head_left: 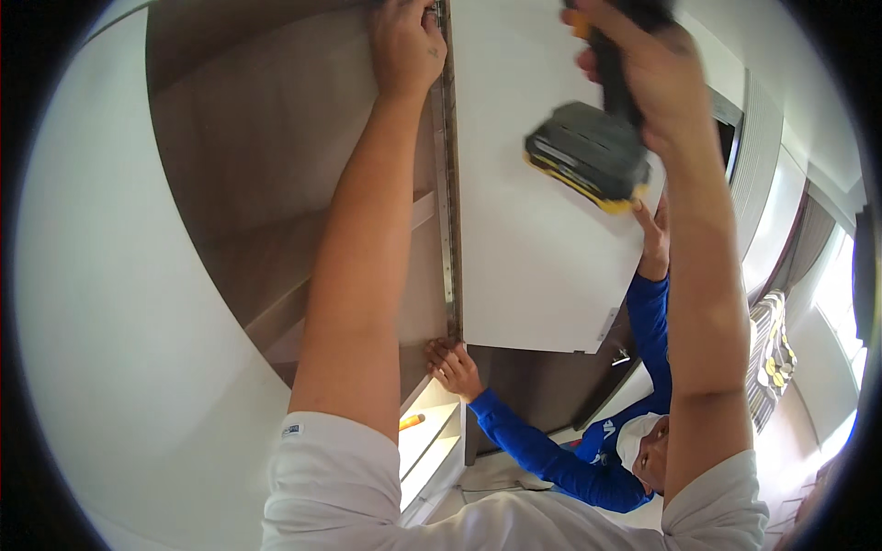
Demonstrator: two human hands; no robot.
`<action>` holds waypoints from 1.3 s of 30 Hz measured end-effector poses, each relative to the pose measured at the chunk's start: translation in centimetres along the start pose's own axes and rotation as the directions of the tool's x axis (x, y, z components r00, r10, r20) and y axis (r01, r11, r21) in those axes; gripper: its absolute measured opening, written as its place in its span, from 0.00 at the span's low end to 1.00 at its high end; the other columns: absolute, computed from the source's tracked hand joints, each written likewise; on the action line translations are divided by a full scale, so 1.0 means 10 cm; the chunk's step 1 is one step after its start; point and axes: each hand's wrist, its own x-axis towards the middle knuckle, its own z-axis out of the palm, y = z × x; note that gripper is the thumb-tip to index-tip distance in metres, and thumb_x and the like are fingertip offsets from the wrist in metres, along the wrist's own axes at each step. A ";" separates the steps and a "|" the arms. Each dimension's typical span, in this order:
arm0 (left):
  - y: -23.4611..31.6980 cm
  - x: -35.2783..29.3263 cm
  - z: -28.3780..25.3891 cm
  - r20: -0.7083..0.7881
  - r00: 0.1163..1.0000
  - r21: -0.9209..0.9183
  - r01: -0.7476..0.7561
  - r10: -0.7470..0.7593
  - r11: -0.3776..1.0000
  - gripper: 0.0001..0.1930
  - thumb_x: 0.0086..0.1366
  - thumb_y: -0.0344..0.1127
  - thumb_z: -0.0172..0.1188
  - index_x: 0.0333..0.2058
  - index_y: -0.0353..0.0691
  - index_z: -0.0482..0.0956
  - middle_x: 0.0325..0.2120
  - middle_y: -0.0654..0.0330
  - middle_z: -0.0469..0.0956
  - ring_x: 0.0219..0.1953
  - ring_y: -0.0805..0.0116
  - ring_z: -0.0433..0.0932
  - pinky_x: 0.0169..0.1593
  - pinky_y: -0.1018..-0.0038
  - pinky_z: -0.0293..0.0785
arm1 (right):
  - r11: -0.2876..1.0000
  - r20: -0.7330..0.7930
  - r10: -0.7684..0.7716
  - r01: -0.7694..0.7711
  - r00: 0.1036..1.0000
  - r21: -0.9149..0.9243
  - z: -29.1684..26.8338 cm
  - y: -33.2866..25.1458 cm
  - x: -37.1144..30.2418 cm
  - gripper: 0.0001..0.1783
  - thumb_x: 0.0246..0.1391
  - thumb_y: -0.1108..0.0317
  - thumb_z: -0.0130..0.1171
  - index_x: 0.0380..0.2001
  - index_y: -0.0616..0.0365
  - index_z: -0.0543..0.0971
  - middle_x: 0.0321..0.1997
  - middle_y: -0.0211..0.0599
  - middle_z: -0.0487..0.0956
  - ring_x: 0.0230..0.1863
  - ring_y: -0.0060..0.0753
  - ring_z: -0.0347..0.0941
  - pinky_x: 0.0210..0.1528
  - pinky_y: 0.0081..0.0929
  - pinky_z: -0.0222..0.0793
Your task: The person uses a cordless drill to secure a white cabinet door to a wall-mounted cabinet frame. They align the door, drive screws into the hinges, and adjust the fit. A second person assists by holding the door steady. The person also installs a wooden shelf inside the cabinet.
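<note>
Right hand [669, 96] has fingers wrapped round the handle of a black cordless power tool [583, 147], yellow-edged battery pack hanging in front of a white door panel [533, 257], tool's front end cut off by the top edge. Left hand [411, 50] is up at the cabinet edge by a long metal strip [447, 266]; fingertips partly out of frame, can't tell if they're clamped. Cabinet interior [257, 156] is brown woodgrain with a shelf [424, 209]; big white panel [83, 275] on the left. Co-worker in blue sleeves [524, 443] has one hand [455, 369] below the strip, the other at the door's right edge. Lit niche underneath holds an orange object [412, 421]. Bright window [838, 285] and patterned fabric [772, 354] far right
</note>
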 end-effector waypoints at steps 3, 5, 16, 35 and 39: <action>-0.04 0.00 -0.04 -0.001 0.999 0.001 -0.035 0.035 0.999 0.10 0.66 0.29 0.59 0.44 0.35 0.81 0.42 0.48 0.78 0.49 0.45 0.75 0.54 0.55 0.71 | 0.991 0.062 0.025 -0.016 0.998 -0.136 0.41 -0.11 0.00 0.15 0.59 0.59 0.69 0.27 0.59 0.81 0.22 0.31 0.78 0.21 0.24 0.75 0.24 0.25 0.70; -0.07 0.01 -0.06 0.002 0.999 -0.006 -0.038 0.038 0.999 0.10 0.66 0.29 0.59 0.45 0.36 0.81 0.42 0.48 0.78 0.49 0.45 0.75 0.54 0.55 0.71 | 0.995 0.055 0.005 0.001 0.998 -0.104 0.55 -0.12 0.02 0.16 0.59 0.61 0.68 0.23 0.59 0.80 0.20 0.31 0.77 0.19 0.24 0.74 0.23 0.25 0.69; -0.01 -0.01 -0.05 0.041 0.996 -0.021 0.075 -0.074 0.997 0.10 0.67 0.29 0.59 0.46 0.36 0.81 0.43 0.48 0.78 0.50 0.45 0.75 0.55 0.56 0.72 | 0.987 0.096 0.090 -0.076 0.991 -0.141 0.61 -0.08 0.10 0.18 0.60 0.60 0.68 0.19 0.57 0.78 0.17 0.31 0.75 0.18 0.23 0.73 0.21 0.25 0.68; -0.06 0.00 -0.01 0.044 0.999 -0.008 0.024 -0.024 1.000 0.10 0.67 0.29 0.58 0.45 0.33 0.80 0.43 0.47 0.77 0.49 0.44 0.75 0.55 0.55 0.71 | 0.930 0.170 -0.037 0.096 0.985 -0.353 0.59 -0.18 0.07 0.21 0.58 0.57 0.68 0.21 0.62 0.79 0.17 0.37 0.77 0.18 0.29 0.74 0.23 0.30 0.70; -0.09 0.01 -0.02 0.023 0.999 0.012 -0.024 0.024 1.000 0.10 0.68 0.29 0.58 0.45 0.33 0.80 0.43 0.47 0.78 0.50 0.45 0.75 0.56 0.55 0.70 | 0.918 0.182 -0.061 0.127 0.981 -0.376 0.60 -0.19 0.09 0.20 0.58 0.56 0.67 0.23 0.65 0.81 0.18 0.39 0.78 0.18 0.30 0.74 0.24 0.30 0.71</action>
